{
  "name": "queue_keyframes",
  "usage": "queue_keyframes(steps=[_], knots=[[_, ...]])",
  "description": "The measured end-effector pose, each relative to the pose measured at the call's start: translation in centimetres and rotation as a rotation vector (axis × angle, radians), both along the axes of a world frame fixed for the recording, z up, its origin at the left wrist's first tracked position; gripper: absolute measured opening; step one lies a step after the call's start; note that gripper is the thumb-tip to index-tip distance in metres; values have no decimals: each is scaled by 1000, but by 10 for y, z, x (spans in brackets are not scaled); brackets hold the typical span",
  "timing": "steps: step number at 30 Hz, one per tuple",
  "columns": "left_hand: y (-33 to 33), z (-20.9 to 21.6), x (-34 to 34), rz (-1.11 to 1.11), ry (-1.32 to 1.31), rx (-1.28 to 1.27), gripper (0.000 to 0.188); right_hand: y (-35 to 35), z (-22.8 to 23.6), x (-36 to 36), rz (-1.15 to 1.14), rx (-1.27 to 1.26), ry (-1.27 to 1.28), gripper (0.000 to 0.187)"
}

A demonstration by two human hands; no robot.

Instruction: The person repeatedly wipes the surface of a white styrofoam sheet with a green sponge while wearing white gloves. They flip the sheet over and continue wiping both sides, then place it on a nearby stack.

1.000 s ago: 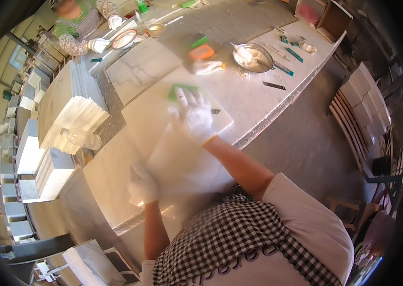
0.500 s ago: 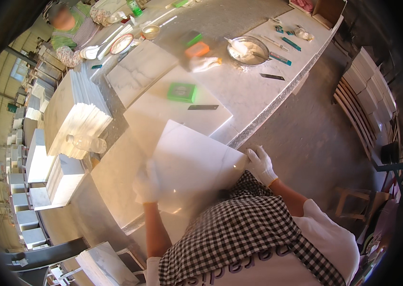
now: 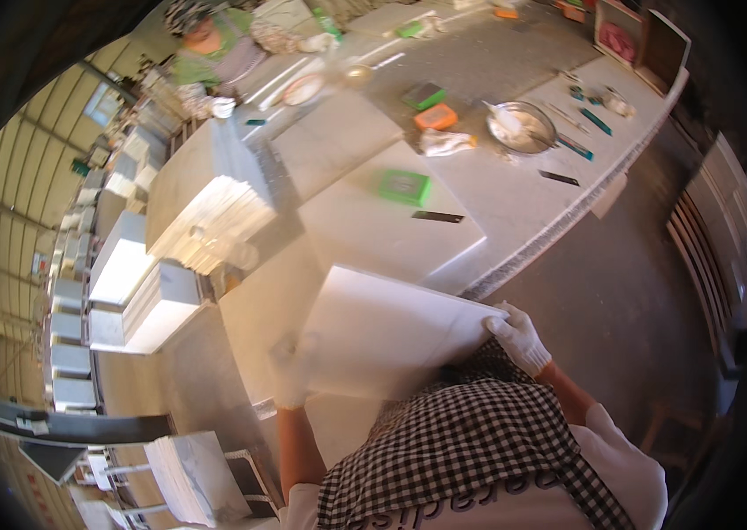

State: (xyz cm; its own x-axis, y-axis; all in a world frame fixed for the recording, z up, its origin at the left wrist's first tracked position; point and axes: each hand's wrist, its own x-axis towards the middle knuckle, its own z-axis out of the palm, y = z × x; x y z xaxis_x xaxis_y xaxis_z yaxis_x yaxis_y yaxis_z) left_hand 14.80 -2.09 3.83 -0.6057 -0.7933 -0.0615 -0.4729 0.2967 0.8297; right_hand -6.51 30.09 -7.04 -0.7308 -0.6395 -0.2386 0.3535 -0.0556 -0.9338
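Note:
A white marble-look tile (image 3: 391,331) is held tilted in front of my checked apron, over the near end of the table. At its right corner my right hand (image 3: 519,340), in a white glove, is closed on the edge, thumb on top. My left hand (image 3: 289,371), also gloved and blurred by motion, grips the tile's left edge. Beyond it lies another pale tile (image 3: 347,212) on the table. That tile bears a green block (image 3: 405,186) and a flat dark blade (image 3: 438,216).
A metal bowl of whitish paste (image 3: 522,128) stands farther right, near an orange block (image 3: 435,117), a white glove (image 3: 447,143) and a second dark blade (image 3: 559,177). Tall tile stacks (image 3: 205,203) rise at left, with a clear plastic bottle (image 3: 227,247). A co-worker (image 3: 219,57) sits at the far left.
My view has shifted, so the table and its things appear farther right and lower. The tile remains in both hands and looks flatter, drawn closer to my apron.

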Motion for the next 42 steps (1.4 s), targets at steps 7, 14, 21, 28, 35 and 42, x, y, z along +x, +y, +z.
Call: queue_keyframes(steps=[7,14,21,28,35,42], knots=[[20,15,38,135,173,90,28,-6,21,-1,73,34,178,44],[26,10,54,115,251,76,24,-7,28,-4,103,43,295,47],[46,-3,53,108,291,-153,18,-10,1,-11,61,-204,104,54],[73,-3,40,-55,198,-474,63,13,-41,-22,61,-141,142,40],[90,0,30,-85,229,-556,43,27,-51,-17,-27,-130,91,31],[90,-3,29,-111,245,-610,44,32,-48,-20,-20,-109,112,33]])
